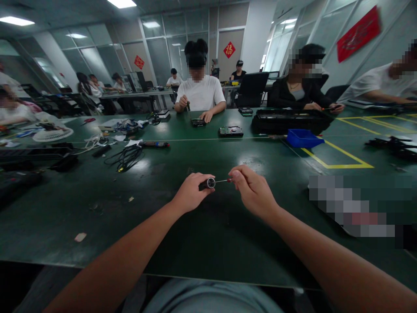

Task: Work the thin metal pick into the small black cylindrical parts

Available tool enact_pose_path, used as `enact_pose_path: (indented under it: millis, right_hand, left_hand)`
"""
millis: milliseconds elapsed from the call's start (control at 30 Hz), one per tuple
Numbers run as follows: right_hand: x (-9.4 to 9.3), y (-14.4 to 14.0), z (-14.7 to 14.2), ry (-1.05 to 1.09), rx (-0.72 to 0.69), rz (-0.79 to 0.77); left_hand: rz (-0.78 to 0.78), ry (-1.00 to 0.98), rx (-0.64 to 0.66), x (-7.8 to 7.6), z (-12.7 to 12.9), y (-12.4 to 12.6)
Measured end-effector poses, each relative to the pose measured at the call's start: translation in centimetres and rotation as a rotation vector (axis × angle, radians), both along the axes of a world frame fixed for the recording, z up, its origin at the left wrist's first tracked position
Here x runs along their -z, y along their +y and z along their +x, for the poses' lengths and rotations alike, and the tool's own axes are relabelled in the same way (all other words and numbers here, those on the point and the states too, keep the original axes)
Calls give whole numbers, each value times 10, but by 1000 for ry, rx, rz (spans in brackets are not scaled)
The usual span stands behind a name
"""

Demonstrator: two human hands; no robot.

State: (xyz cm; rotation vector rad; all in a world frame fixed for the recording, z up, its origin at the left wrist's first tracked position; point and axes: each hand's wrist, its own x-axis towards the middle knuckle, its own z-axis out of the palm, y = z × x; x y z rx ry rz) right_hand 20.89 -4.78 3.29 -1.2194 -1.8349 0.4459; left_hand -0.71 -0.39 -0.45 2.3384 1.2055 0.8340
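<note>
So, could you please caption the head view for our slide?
Left hand grips a screwdriver handle while the right hand pinches its bit above a green table.

green worktable | glass partition walls | ceiling strip lights | red wall banner

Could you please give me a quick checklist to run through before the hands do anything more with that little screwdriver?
1. Left hand gripping the screwdriver handle: ok.
2. Right hand pinching the bit at its far end: ok.
3. Bit fully seated in the handle: cannot tell, the joint is too small to see.
4. Bare green table under the hands: ok.
5. Black cables lying apart from the hands: ok.
6. Blue bin away from the right arm: ok.
</note>
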Motion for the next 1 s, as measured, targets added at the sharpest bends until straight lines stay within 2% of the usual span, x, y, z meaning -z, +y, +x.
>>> enact_pose_path:
  millis: [100,267,367,500,567,833,1000]
  right_hand:
    - [2,1,-1,93,25,-10]
    - [5,7,-4,377,-8,-103]
    - [8,15,-3,538,-13,-226]
    - [16,27,4,796,12,-494]
    - [19,30,5,831,-4,-549]
    - [18,23,-1,640,45,-241]
    - [13,15,-4,480,72,-145]
  left_hand:
    - [5,-9,-3,0,0,0]
    - [-13,-10,-22,-1,1,0]
    - [-16,-18,-22,-2,1,0]
    - [-10,-23,-5,-4,0,0]
    - [-9,-21,2,-4,1,0]
    - [-15,2,-1,-5,2,-1]
    - [-12,-1,2,-6,3,-1]
